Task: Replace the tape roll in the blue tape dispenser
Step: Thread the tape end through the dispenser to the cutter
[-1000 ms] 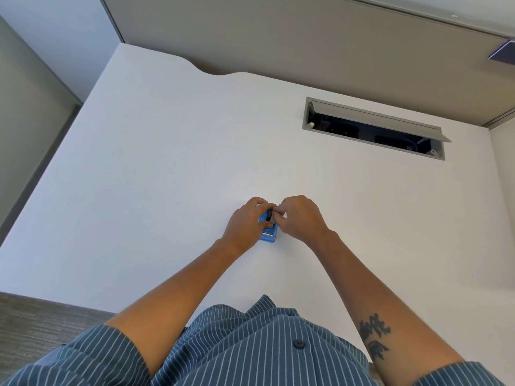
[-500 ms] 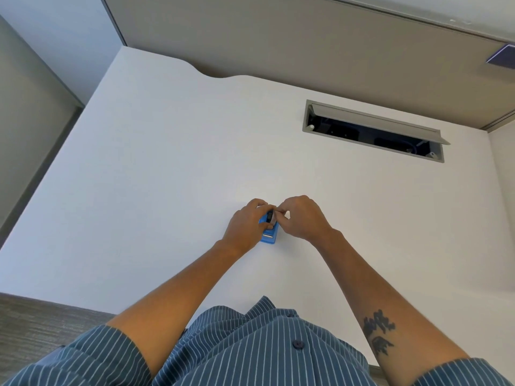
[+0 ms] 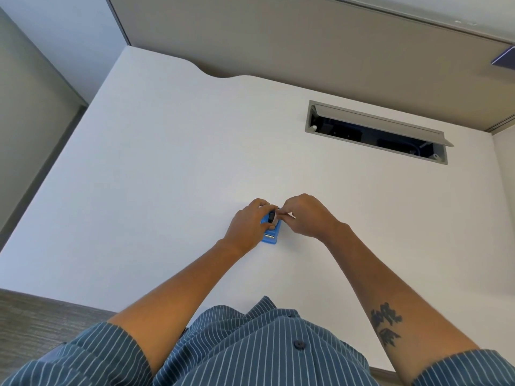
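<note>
Desk [image 3: 167, 176] bears, well nearer the person than its cable slot [image 3: 376, 133], the blue tape dispenser [image 3: 271, 237], mostly hidden by the left hand [image 3: 246, 225] clasping it and the right hand [image 3: 306, 217] pinching something indistinct at its top.

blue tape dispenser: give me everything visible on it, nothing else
The tape dispenser is a small blue body, plastic by the look, resting on the white desk near its middle, long axis pointing roughly toward the person. A silvery metal strip crosses its near end. A dark part with a pale band beside it sits at the top, between the fingers. The left hand wraps its left side, thumb on top; the right hand pinches at its far top. Much of it is hidden by the hands.
</note>
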Demonstrator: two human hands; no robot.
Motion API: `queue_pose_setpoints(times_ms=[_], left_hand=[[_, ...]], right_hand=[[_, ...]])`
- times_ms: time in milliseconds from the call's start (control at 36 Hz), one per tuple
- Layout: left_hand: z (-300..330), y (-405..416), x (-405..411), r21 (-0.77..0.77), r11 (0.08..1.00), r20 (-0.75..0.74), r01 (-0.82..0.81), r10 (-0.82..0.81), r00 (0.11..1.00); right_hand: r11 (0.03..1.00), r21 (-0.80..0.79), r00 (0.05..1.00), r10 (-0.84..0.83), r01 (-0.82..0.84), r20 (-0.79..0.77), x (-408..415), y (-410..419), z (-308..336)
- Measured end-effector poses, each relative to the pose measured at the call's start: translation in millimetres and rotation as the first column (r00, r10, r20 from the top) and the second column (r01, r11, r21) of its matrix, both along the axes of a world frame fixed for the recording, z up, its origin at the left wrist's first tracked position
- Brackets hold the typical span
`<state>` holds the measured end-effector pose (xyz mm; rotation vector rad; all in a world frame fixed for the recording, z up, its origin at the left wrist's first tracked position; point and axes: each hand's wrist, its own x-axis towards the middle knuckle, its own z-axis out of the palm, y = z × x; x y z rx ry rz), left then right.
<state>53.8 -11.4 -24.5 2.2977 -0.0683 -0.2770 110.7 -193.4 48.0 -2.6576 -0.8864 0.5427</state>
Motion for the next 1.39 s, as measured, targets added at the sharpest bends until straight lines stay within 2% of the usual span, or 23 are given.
queue_pose_setpoints(times_ms=[833,1139,1389], left_hand=[[0.5,-2.2,-1.0,-0.021,1.000,-0.010,-0.011,0.011,1.000],[2.7,-1.2,-1.6,-0.027,1.000,-0.013,-0.014,0.013,1.000],[2.9,-1.4,-2.1,-0.032,0.999,-0.020,-0.017,0.016,1.000]], right_hand=[[0.999,0.039,0.997,0.035,-0.037,0.065,3.6,-0.8,-6.4],[0.997,0.074,0.999,0.029,-0.027,-0.026,1.8,-8.6,-7.5],[0.996,0.083,1.000,0.027,-0.027,0.000,4.5,-6.4,-8.8]])
